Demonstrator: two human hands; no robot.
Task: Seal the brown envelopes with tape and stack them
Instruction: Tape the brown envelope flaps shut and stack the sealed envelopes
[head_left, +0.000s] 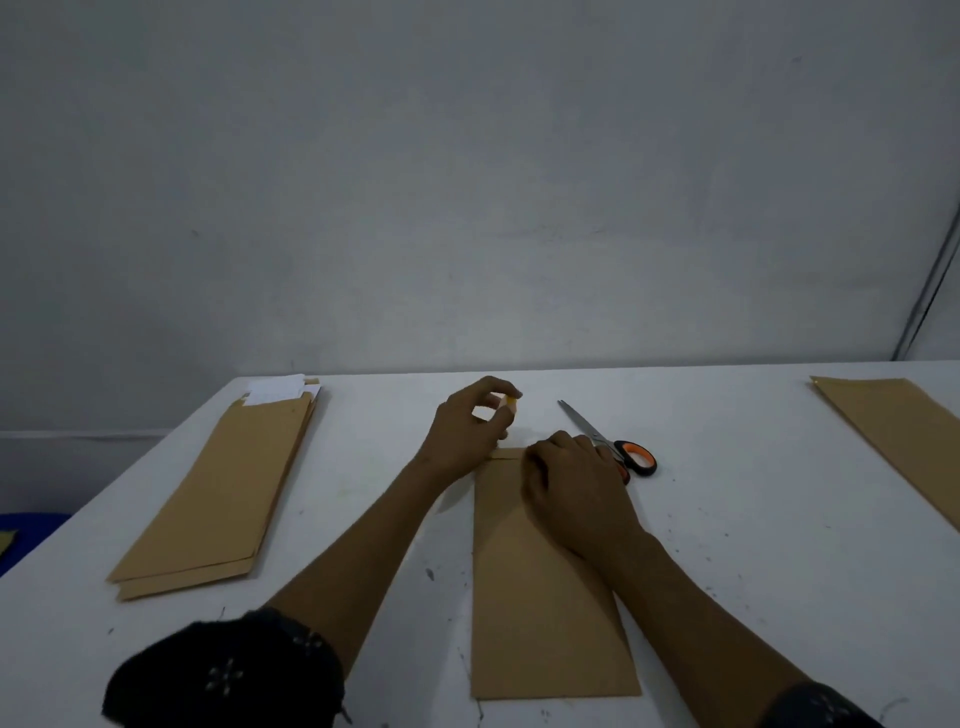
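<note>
Head view, bench: a white bench (753, 545) with small dark marks runs up to a grey wall (467, 182)
Head view, centre envelope: one brown envelope (540, 597) lies flat and lengthwise in front of the person, its flap end at the far side, under both hands
Head view, left hand: the left hand (470, 431) sits at the far left corner of that envelope, fingers curled, pinching a small roll of clear tape with a yellow core (506, 408) between thumb and fingertips
Head view, right hand: the right hand (571, 483) rests on the flap end of the envelope, fingers bent down onto the paper; whether they pinch the tape end there or only press, I cannot tell
Head view, scissors: scissors (608, 441) with orange and black handles lie on the bench just beyond the right hand, blades pointing away to the far left, handles partly hidden by the knuckles
Head view, left pile: a stack of brown envelopes (218, 493) lies at the left, well apart from the centre one, white paper (278, 389) showing at its far end
Head view, right pile: more brown envelope (893, 436) lies at the far right edge, cut off by the frame
Head view, sleeves: dark patterned sleeves (228, 670) cover both upper forearms
</note>
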